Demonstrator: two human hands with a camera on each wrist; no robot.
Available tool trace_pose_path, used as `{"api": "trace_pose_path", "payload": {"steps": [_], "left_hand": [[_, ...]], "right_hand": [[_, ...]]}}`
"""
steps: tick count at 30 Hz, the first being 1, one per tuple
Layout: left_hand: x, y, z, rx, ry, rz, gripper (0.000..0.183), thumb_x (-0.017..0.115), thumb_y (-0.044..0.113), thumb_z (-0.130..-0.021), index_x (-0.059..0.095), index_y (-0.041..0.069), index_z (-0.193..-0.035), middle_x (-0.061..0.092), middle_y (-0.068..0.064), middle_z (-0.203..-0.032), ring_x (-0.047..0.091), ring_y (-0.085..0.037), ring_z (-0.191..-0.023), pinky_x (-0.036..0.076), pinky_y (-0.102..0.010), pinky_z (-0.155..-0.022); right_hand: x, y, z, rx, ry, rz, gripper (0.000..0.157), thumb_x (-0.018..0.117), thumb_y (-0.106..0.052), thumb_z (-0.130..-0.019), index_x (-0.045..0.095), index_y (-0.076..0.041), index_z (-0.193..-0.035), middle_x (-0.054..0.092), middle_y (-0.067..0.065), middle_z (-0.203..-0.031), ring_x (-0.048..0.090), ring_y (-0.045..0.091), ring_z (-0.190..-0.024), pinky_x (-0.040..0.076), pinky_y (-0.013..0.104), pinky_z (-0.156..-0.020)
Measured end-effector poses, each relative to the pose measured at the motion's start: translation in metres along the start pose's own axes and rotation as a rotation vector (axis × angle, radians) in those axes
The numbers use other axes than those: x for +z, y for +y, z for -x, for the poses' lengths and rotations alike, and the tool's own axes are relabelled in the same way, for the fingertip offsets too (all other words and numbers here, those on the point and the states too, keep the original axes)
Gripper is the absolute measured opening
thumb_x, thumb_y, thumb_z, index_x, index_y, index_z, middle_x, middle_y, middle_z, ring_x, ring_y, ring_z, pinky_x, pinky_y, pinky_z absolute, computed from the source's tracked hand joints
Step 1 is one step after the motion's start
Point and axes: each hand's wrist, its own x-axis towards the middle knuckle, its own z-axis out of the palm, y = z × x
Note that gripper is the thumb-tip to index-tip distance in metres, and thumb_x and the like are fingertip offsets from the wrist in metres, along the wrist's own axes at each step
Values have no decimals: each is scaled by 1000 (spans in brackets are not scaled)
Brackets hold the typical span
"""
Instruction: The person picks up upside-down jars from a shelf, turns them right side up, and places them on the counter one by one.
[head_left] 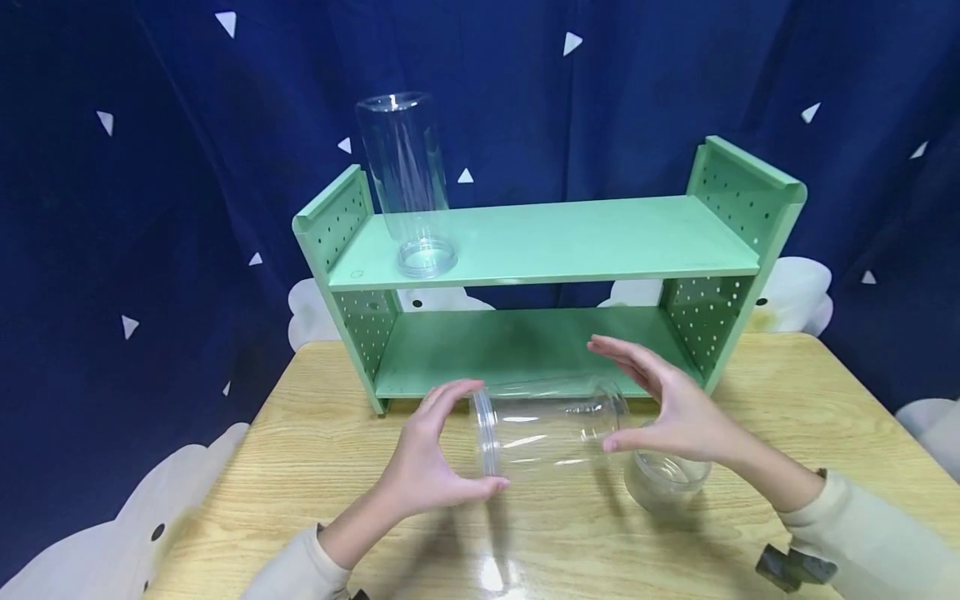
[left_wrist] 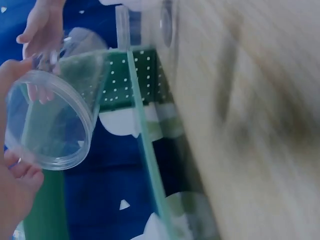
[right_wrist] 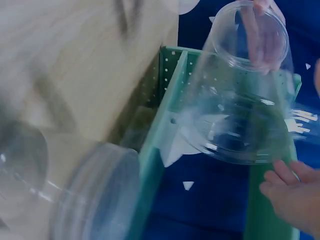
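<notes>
A clear plastic jar (head_left: 551,425) lies sideways in the air above the table, in front of the green shelf. My left hand (head_left: 438,454) grips its ringed rim (left_wrist: 80,122), thumb below and fingers above. At the jar's base end my right hand (head_left: 667,408) is spread, fingers lifted away and thumb overlapping the base edge. In the right wrist view the right fingertips (right_wrist: 282,175) are right at that edge. Beneath the right hand another clear jar (head_left: 663,492) stands on the table, partly hidden by the hand.
The green two-tier shelf (head_left: 570,242) stands at the back of the wooden table (head_left: 300,417). A tall clear jar (head_left: 408,179) stands rim-down on its upper tier, at the left. Behind hangs a dark blue curtain (head_left: 510,92) with white triangles.
</notes>
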Motion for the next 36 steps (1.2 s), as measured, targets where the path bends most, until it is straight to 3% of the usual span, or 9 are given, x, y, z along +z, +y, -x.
{"api": "trace_pose_path", "payload": {"steps": [2, 6, 8, 9, 18, 25, 29, 32, 36], "left_hand": [[-3, 1, -1, 125, -23, -97, 102, 92, 35, -50, 46, 12, -138, 52, -2, -138, 48, -20, -129, 47, -45, -108], [-6, 4, -4, 373, -61, -273, 103, 92, 34, -50, 45, 3, -137, 51, -9, -137, 46, -24, -128, 47, -39, -109], [-6, 7, -5, 470, -67, -341, 102, 91, 33, -51, 45, 1, -136, 51, -11, -137, 47, -25, -129, 46, -37, -110], [-6, 9, -6, 514, -68, -370, 101, 90, 33, -51, 45, 0, -136, 52, -12, -136, 47, -26, -128, 46, -36, -111], [-1, 21, -5, 740, -75, -525, 99, 90, 39, -52, 48, -1, -132, 56, -14, -134, 51, -27, -127, 42, -34, -114], [-1, 23, -1, 742, -106, -556, 101, 90, 43, -52, 48, 2, -134, 56, -11, -136, 50, -25, -129, 33, -37, -120], [-6, 23, -1, 686, -141, -454, 110, 87, 52, -55, 41, 3, -141, 47, -12, -145, 43, -27, -137, 29, -40, -122], [-15, 21, -4, 587, -145, -327, 116, 83, 60, -57, 35, 3, -145, 38, -13, -152, 35, -28, -143, 25, -42, -124], [-29, 10, -7, 369, -79, -172, 112, 82, 56, -60, 33, 6, -147, 33, -9, -156, 30, -28, -146, 28, -49, -121]], "right_hand": [[4, -5, -1, -16, -22, 157, 104, 90, -31, -60, 36, -12, -147, 44, 9, -149, 53, 9, -125, 44, 23, -109], [18, -17, 0, -25, -91, 346, 109, 79, -61, -57, 37, -17, -146, 46, 7, -146, 59, 22, -117, 53, 49, -98], [25, -23, 1, 0, -133, 372, 111, 75, -66, -57, 35, -18, -148, 45, 6, -148, 58, 24, -121, 52, 47, -100], [29, -25, 1, 7, -147, 386, 111, 75, -67, -57, 34, -17, -148, 44, 6, -149, 49, 28, -132, 46, 51, -106], [57, -24, 4, 9, -152, 439, 104, 90, -37, -55, 41, -6, -141, 50, 7, -142, 50, 26, -131, 46, 45, -108], [63, -16, 9, -50, -59, 431, 101, 93, -33, -49, 48, -6, -136, 56, 4, -135, 56, 23, -124, 51, 43, -103], [68, -11, 12, -47, -5, 406, 101, 94, -33, -48, 49, -7, -135, 57, 4, -134, 57, 24, -122, 52, 44, -102], [72, -6, 15, -8, 53, 365, 101, 94, -33, -46, 50, -8, -134, 59, 4, -133, 58, 25, -121, 52, 46, -101], [75, 1, 18, 74, 130, 292, 101, 95, -31, -46, 51, -11, -134, 61, 4, -131, 60, 25, -118, 52, 48, -99]]}}
